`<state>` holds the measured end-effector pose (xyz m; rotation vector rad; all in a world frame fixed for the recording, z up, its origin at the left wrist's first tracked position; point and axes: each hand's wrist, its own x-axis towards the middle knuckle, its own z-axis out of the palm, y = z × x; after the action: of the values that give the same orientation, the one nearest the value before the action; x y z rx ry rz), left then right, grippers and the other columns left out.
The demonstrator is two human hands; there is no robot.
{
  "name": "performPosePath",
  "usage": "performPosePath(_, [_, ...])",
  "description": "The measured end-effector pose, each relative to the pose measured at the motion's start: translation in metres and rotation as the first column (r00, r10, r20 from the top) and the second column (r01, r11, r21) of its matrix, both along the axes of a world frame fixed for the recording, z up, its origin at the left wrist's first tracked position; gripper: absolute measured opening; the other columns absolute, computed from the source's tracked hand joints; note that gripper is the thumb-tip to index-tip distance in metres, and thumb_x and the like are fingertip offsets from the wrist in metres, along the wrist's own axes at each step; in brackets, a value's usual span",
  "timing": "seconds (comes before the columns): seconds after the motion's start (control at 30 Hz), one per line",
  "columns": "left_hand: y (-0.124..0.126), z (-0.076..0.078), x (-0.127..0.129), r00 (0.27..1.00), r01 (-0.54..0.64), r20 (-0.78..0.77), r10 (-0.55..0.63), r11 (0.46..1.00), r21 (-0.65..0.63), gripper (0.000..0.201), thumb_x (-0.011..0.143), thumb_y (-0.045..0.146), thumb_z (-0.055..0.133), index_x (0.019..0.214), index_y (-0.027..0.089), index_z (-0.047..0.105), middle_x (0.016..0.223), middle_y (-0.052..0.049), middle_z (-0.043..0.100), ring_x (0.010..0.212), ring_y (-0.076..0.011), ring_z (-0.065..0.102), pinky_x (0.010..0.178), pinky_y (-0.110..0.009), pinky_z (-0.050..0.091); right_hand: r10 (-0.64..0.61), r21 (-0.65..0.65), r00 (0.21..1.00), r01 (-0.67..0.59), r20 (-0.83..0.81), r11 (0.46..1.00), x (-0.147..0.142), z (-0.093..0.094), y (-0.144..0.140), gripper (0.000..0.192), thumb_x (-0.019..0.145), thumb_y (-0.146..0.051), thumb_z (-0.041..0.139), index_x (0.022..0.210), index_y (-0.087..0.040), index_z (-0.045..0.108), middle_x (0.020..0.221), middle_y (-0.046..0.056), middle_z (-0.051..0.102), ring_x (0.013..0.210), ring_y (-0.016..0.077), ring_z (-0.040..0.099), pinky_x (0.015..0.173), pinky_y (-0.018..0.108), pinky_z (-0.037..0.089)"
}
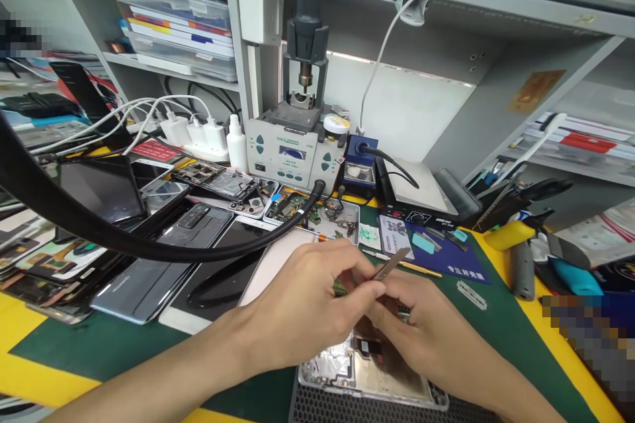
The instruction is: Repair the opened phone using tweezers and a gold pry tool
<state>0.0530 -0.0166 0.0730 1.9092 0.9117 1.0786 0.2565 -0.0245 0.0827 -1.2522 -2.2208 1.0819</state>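
My left hand [317, 297] and my right hand [421, 317] meet above an opened phone, thumbs and fingertips almost touching. A thin, flat metal tool [393, 263] sticks up between the fingers, with its lower end hidden. My left thumb and forefinger are pinched on it. The fingers of my right hand are also closed just beside it, and what they hold is hidden. Below lies the opened phone frame [397, 380], showing a bare metal plate and a dark flex cable [368, 346]. A black perforated surface [317, 406] supports it.
A black hose [163, 248] arches across the left foreground. Behind stands a grey hot-air station [285, 155]. Several phones [163, 264] lie left; a parts tray [354, 215] with circuit boards sits beyond my hands. A razor blade [471, 295] lies right on the green mat [501, 337].
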Motion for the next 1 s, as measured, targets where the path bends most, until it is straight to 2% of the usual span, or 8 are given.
performPosePath(0.27, [0.0, 0.003, -0.001, 1.0, 0.011, 0.002, -0.011, 1.0, -0.013, 0.011, 0.095, 0.016, 0.07, 0.085, 0.019, 0.074, 0.08, 0.004, 0.07, 0.074, -0.0109, 0.064, 0.07, -0.022, 0.049, -0.004, 0.022, 0.999, 0.003, 0.048, 1.0, 0.002, 0.0, -0.001, 0.023, 0.109, -0.029, 0.051, 0.088, -0.025, 0.062, 0.089, -0.002, 0.067, 0.077, 0.0149, 0.057, 0.067, 0.028, 0.044])
performPosePath(0.53, [-0.002, 0.007, -0.004, 0.998, 0.054, 0.024, -0.054, 0.998, -0.01, 0.01, 0.095, 0.016, 0.068, 0.091, 0.018, 0.076, 0.084, 0.001, 0.072, 0.077, -0.0131, 0.067, 0.072, -0.025, 0.052, 0.027, 0.078, 0.997, -0.033, 0.077, 0.996, 0.002, 0.0, -0.003, 0.031, 0.112, -0.034, 0.043, 0.092, -0.025, 0.065, 0.092, 0.0, 0.07, 0.082, 0.0164, 0.063, 0.073, 0.029, 0.049])
performPosePath(0.63, [-0.002, 0.008, -0.004, 0.997, 0.072, 0.036, -0.072, 0.997, -0.002, 0.011, 0.095, 0.015, 0.067, 0.09, 0.018, 0.076, 0.084, 0.0, 0.071, 0.076, -0.0139, 0.067, 0.071, -0.026, 0.053, 0.035, 0.124, 0.996, -0.044, 0.079, 0.991, 0.003, -0.002, -0.004, 0.035, 0.113, -0.034, 0.042, 0.089, -0.024, 0.065, 0.092, 0.004, 0.071, 0.084, 0.019, 0.065, 0.074, 0.03, 0.052])
performPosePath(0.77, [-0.003, 0.01, -0.004, 0.994, 0.1, 0.04, -0.101, 0.995, 0.03, 0.012, 0.095, 0.013, 0.066, 0.092, 0.019, 0.075, 0.084, 0.0, 0.071, 0.076, -0.0146, 0.065, 0.072, -0.027, 0.053, 0.039, 0.161, 0.995, -0.055, 0.097, 0.985, 0.006, -0.005, -0.004, 0.031, 0.111, -0.032, 0.045, 0.091, -0.024, 0.069, 0.094, 0.008, 0.073, 0.091, 0.0236, 0.068, 0.074, 0.033, 0.055])
performPosePath(1.0, [-0.005, 0.011, -0.007, 0.991, 0.125, 0.05, -0.128, 0.991, 0.056, 0.015, 0.1, 0.013, 0.063, 0.103, 0.018, 0.076, 0.09, 0.0, 0.073, 0.082, -0.0141, 0.067, 0.077, -0.025, 0.055, 0.032, 0.143, 0.994, -0.047, 0.102, 0.989, 0.007, -0.006, -0.006, 0.031, 0.113, -0.035, 0.042, 0.094, -0.026, 0.065, 0.095, 0.003, 0.071, 0.087, 0.0189, 0.068, 0.072, 0.029, 0.052])
